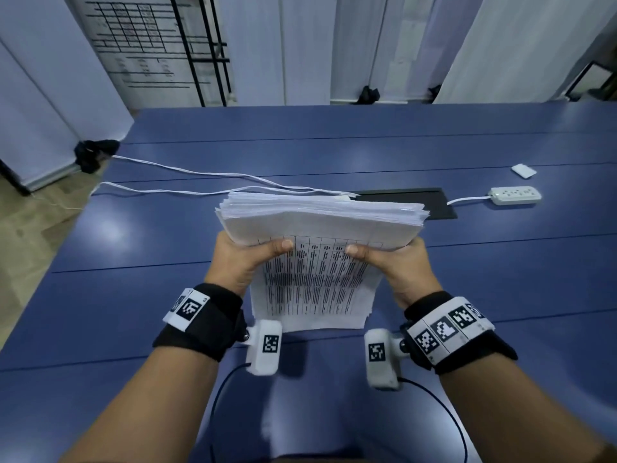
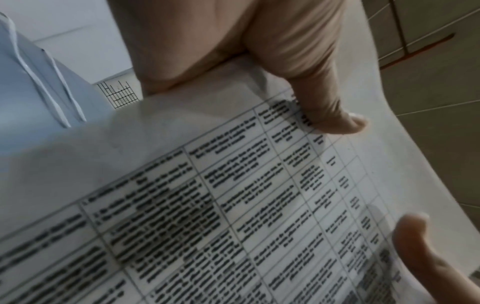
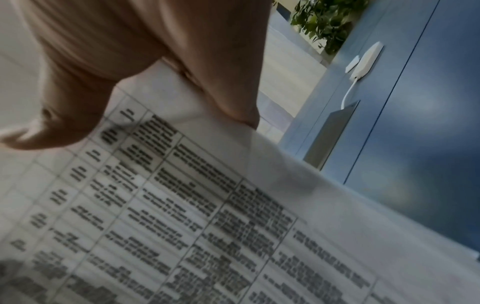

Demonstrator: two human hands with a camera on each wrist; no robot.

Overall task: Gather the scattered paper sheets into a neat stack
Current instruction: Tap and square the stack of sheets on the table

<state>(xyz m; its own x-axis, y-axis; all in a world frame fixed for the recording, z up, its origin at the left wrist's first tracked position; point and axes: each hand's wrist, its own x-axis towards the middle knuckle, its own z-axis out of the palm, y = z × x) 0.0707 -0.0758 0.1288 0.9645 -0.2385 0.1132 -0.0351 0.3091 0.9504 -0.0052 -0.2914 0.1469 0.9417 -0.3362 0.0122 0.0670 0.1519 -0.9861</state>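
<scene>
A thick stack of white paper sheets (image 1: 320, 259) printed with tables stands upright on its lower edge on the blue table (image 1: 467, 279), with its top bent away from me. My left hand (image 1: 247, 259) grips the stack's left side, thumb on the printed face. My right hand (image 1: 390, 262) grips the right side the same way. The sheets' top edges are fanned and uneven. In the left wrist view the left thumb presses the printed sheet (image 2: 233, 205). The right wrist view shows my right thumb on the sheet (image 3: 182, 216). The fingers behind the stack are hidden.
A white power strip (image 1: 516, 195) lies at the right, its cord running to a black cable hatch (image 1: 417, 202) behind the stack. White cables (image 1: 187, 175) cross the table's left. A small white pad (image 1: 523, 171) lies far right. A whiteboard (image 1: 143, 45) stands beyond.
</scene>
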